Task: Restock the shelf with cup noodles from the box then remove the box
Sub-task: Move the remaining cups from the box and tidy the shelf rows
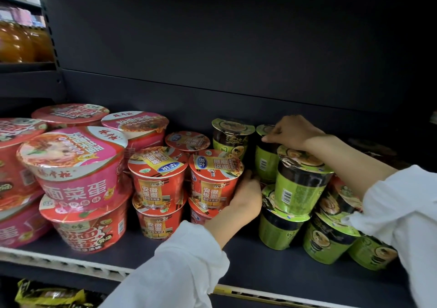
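Note:
Green and black cup noodles (300, 184) stand stacked on the right half of the dark shelf (248, 267). My right hand (290, 131) reaches to the back row and pinches the lid rim of a rear green cup (266, 163). My left hand (246, 194) is wrapped around the right side of an upper red cup (212, 180), in the gap between the red and green stacks. Another rear green cup (230, 135) stands left of my right hand. The box is out of view.
Large pink and red noodle bowls (75, 163) fill the shelf's left side, with more red cups (158, 182) beside them. Orange drink bottles (16, 42) sit on an upper left shelf. Yellow packets (49, 296) lie on the shelf below. Bare shelf lies in front of the cups.

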`<state>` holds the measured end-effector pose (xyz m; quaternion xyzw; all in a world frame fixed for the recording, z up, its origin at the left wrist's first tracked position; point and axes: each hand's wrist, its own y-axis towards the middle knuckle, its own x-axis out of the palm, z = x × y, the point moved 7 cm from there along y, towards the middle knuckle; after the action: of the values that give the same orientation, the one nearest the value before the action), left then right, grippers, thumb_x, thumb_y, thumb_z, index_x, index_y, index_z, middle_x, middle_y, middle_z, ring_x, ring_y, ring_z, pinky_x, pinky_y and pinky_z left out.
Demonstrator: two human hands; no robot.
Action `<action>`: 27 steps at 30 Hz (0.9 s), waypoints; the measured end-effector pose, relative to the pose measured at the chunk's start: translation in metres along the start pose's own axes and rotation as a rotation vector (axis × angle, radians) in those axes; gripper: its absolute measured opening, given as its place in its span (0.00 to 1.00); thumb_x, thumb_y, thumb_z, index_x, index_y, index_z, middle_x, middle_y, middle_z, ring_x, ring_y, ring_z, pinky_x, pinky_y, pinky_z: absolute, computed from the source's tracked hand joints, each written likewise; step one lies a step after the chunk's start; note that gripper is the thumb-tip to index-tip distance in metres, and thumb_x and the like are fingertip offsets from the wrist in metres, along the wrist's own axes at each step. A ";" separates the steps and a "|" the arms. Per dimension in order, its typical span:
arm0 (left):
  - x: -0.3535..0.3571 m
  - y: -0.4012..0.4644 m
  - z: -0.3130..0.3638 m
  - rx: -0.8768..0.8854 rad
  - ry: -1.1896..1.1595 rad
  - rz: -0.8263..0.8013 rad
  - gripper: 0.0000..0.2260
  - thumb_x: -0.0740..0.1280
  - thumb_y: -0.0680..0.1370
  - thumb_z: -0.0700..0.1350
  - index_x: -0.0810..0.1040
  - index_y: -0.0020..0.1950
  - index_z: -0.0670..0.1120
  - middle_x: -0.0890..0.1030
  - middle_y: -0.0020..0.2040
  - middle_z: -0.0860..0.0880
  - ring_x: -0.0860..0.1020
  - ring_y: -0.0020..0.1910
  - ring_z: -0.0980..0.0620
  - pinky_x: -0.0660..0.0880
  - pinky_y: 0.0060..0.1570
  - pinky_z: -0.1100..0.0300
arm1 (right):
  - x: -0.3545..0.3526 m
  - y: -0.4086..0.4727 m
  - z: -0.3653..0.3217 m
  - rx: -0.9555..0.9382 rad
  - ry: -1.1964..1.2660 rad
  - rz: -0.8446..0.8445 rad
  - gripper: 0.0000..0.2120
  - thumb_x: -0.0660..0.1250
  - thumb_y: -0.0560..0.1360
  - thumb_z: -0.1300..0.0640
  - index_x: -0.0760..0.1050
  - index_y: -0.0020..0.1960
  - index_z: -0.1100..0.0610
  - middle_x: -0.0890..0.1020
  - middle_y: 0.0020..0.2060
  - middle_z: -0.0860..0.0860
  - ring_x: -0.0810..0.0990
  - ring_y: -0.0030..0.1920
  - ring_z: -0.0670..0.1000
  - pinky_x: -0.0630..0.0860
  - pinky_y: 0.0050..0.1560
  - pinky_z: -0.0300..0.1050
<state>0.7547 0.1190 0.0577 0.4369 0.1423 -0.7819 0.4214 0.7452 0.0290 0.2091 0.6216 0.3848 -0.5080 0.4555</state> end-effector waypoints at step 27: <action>-0.027 0.009 0.016 -0.304 -0.213 -0.187 0.15 0.57 0.80 0.36 0.72 0.66 0.35 0.75 0.64 0.39 0.75 0.62 0.42 0.76 0.44 0.61 | -0.001 -0.017 0.008 0.015 0.003 -0.133 0.20 0.60 0.78 0.47 0.76 0.64 0.56 0.76 0.65 0.55 0.74 0.63 0.57 0.70 0.58 0.45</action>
<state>0.7602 0.1183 0.0898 0.2680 0.2531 -0.8290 0.4206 0.7266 0.0265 0.2068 0.5988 0.4223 -0.5390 0.4154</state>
